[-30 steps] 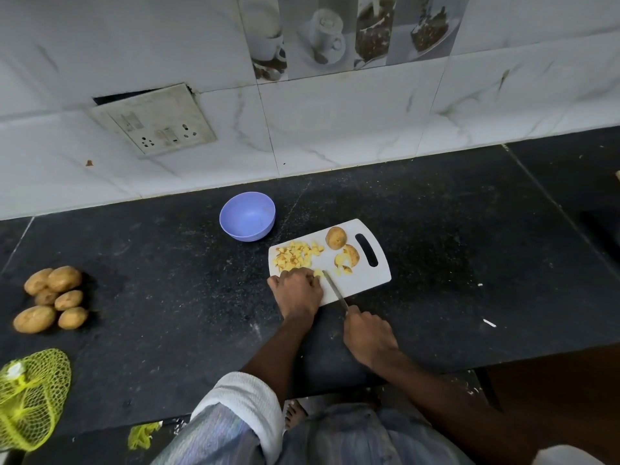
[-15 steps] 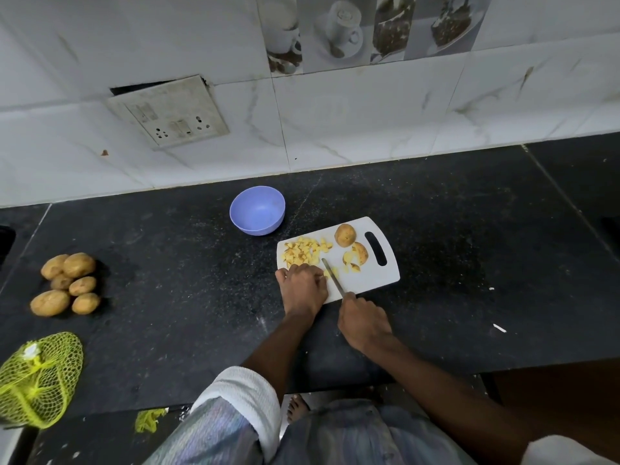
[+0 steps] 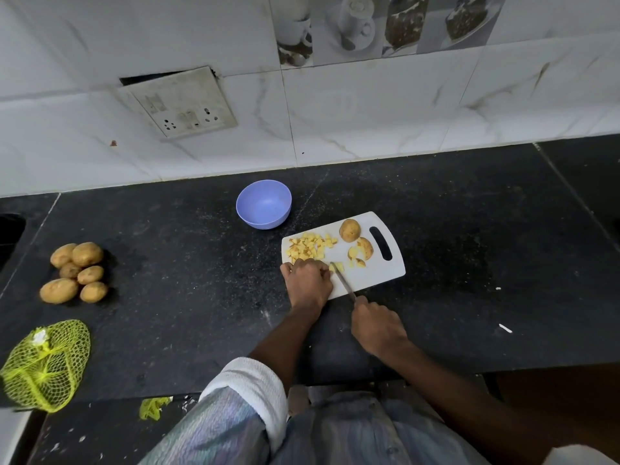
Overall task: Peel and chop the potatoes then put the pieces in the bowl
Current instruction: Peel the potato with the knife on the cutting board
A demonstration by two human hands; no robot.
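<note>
Now right grip [image 3: 377, 328] clamps knife [image 3: 342, 280]; left grip [image 3: 308, 280] curls over potato pieces [image 3: 337, 267].

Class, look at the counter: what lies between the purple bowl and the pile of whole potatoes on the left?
Nothing. In the head view, only bare dark countertop stretches between the bowl and the whole potatoes.

— What are the hands doing on my feed?

— Left hand [image 3: 308, 281] is knuckles up, fingers curled down (what they grip I can't see). Right hand [image 3: 377, 327] is fisted round a knife handle, both forearms reaching forward.
</note>
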